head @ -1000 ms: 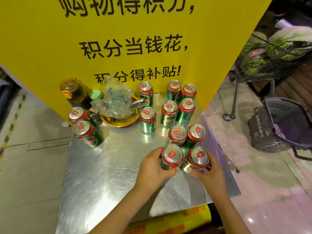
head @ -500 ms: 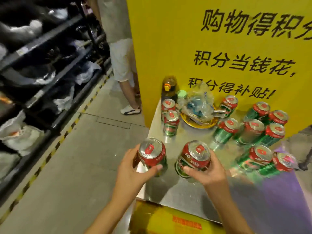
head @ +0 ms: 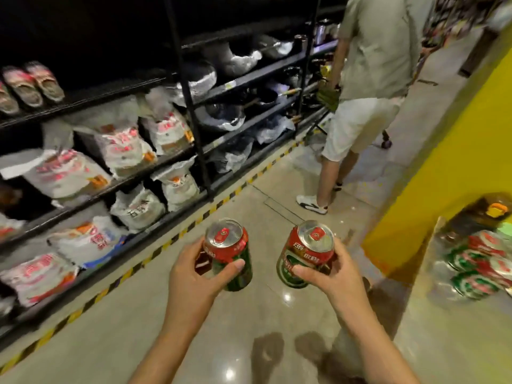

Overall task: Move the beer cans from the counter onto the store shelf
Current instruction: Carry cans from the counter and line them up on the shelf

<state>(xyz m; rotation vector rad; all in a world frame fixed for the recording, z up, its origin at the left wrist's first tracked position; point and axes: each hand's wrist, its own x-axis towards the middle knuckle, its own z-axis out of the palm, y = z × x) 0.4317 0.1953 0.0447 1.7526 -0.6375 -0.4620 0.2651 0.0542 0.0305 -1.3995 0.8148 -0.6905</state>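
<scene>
- The left hand (head: 194, 275) grips one beer can (head: 228, 253), standing up.
- The right hand (head: 329, 275) grips another can (head: 306, 253), tipped.
- The store shelf (head: 116, 184) is left of both; the left hand is nearer.

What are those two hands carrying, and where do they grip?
Each holds one beer can by its side wall: the left hand wraps the left can, the right hand the right can. Tops are uncovered.
</scene>
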